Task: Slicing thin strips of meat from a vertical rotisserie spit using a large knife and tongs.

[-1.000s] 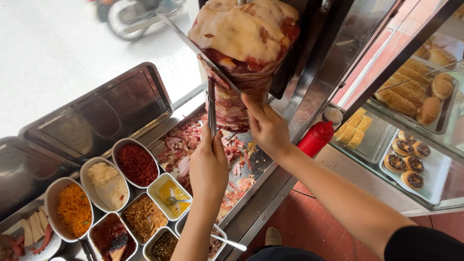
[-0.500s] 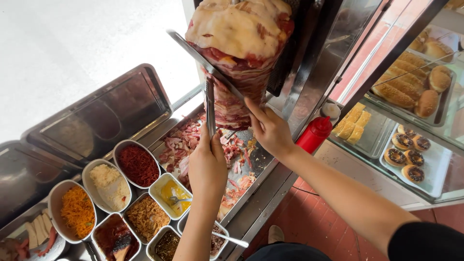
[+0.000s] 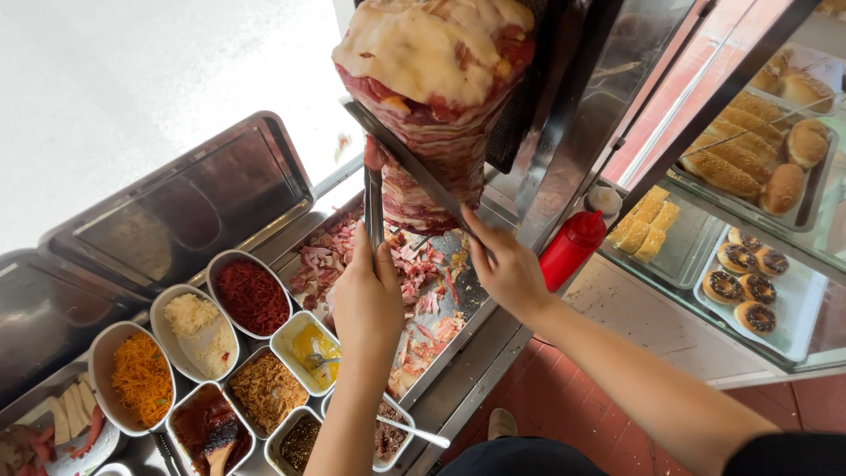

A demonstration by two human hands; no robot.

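From my head camera, my left hand [image 3: 368,295] is clenched around long metal tongs [image 3: 374,207] whose tips touch the tall layered cone of red and cream meat on its spit [image 3: 436,97]. My right hand [image 3: 509,269] grasps a long thin knife [image 3: 407,163], its blade now higher up the cone than a second ago, above the steel tray of shavings [image 3: 414,291] on the worktop.
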